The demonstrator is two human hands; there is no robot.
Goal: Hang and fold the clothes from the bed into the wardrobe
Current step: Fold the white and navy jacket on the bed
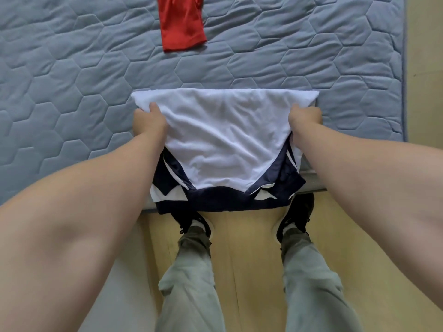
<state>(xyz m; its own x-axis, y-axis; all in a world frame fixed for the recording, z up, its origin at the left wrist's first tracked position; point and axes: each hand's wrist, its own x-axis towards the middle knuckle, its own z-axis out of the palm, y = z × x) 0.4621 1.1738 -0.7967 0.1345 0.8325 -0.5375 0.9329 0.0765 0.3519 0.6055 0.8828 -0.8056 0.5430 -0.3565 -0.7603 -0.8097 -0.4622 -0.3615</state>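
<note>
- Two bare arms reach forward and down, nearly straight, to the near edge of the bed [72,87].
- Left hand [149,122] grips the left edge of the white-and-navy shirt [223,144]: thumb on top, fingers curled under the cloth.
- Right hand [305,118] pinches the right edge the same way.
- Shirt lies folded on the bed, navy end overhanging the near edge.
- Red garment [182,22] lies well apart, farther up the bed.

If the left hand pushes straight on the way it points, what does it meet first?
Beyond the white and navy jersey that the left hand grips, bare blue-grey quilted mattress comes first; the red garment lies farther along, roughly near that line, though depth is unclear.
</note>
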